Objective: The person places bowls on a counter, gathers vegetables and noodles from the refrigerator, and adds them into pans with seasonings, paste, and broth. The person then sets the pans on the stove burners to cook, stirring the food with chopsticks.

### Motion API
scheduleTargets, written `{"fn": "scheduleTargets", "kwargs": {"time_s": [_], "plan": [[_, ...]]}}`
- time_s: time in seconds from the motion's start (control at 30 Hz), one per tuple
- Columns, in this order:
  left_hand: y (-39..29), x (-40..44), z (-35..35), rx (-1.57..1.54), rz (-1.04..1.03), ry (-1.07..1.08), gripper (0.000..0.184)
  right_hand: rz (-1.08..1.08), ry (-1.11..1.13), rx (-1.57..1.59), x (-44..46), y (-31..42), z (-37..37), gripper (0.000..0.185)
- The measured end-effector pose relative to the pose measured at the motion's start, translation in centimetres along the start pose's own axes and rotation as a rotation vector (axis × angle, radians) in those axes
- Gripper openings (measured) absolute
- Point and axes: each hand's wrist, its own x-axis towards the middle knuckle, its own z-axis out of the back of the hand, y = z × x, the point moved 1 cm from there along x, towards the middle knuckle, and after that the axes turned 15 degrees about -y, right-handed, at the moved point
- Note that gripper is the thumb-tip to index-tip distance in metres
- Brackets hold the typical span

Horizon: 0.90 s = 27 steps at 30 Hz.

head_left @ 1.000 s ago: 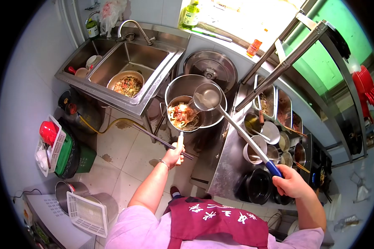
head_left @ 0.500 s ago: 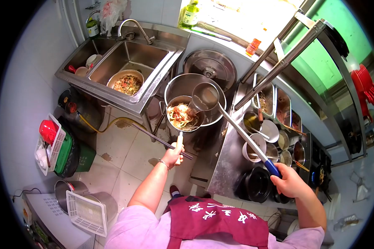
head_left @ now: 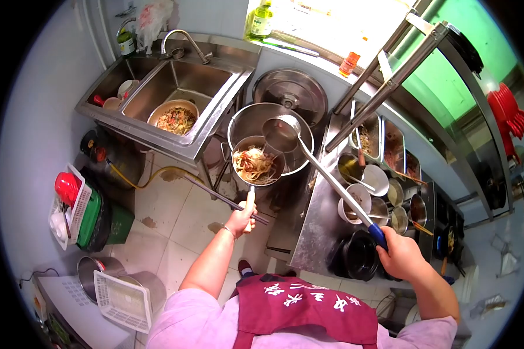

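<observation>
My left hand (head_left: 240,218) is closed round the pale handle of a small round pan (head_left: 269,181). A pair of long dark chopsticks (head_left: 215,195) crosses under the same hand. Shredded food, like noodles with toppings (head_left: 254,164), lies in the pan, which is over the near rim of a large steel pot (head_left: 306,161). In my right hand (head_left: 403,253) is the blue grip of a long-handled ladle (head_left: 339,187). The ladle's bowl (head_left: 280,135) hangs over the pot beside the pan; its contents are hard to make out.
A steel sink (head_left: 201,87) at the left holds a bowl of food (head_left: 176,118). A large lid (head_left: 291,93) leans behind the pot. On the steel counter (head_left: 311,244) stand several bowls and black containers (head_left: 360,256). A metal rack (head_left: 384,87) rises at the right.
The ladle's bowl has shifted slightly left, closer over the pan, and its angle has changed. My left hand keeps the pan in nearly the same place. The whole view has moved slightly.
</observation>
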Motion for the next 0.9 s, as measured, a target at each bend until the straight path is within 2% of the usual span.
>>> {"fn": "scheduleTargets", "kwargs": {"time_s": [0.13,0.37,0.47,0.53,0.57,0.63,0.67,0.77,0.87,0.9], "plan": [[-0.3,-0.4,0.0,0.002,0.012,0.005,0.016,0.135,-0.104,-0.089,-0.7,0.0,-0.6,0.038],[-0.3,-0.6,0.3,0.021,0.010,0.009,0.014,0.147,-0.175,-0.289,-1.1,-0.6,-2.4,0.041],[-0.6,-0.6,0.5,0.023,0.026,0.008,0.012,0.220,-0.233,-0.316,-0.9,-0.7,-2.3,0.038],[-0.5,-0.5,0.9,0.022,0.024,0.038,0.012,0.126,-0.152,-0.033,-0.4,-0.8,-1.9,0.035],[-0.5,-0.5,1.0,0.020,0.024,0.037,0.012,0.128,-0.152,-0.033,0.0,-1.0,-1.9,0.035],[-0.7,-0.9,1.3,0.026,0.018,0.031,0.014,-0.397,0.082,0.702,0.9,-1.7,-2.5,0.028],[-0.7,-1.0,1.6,0.026,0.018,0.031,0.014,-0.474,0.112,0.760,1.7,-1.6,-2.3,0.024],[-0.5,-1.7,2.8,0.015,0.057,0.065,0.014,-0.522,0.147,0.891,5.4,-2.8,-5.6,0.020],[-1.4,-3.9,3.6,0.048,0.071,0.046,0.013,-0.494,0.214,0.954,11.3,-3.9,-13.0,0.020],[-1.6,-4.7,4.1,0.051,0.062,0.043,0.013,-0.558,0.201,0.952,13.0,-3.0,-15.0,0.021]]}}
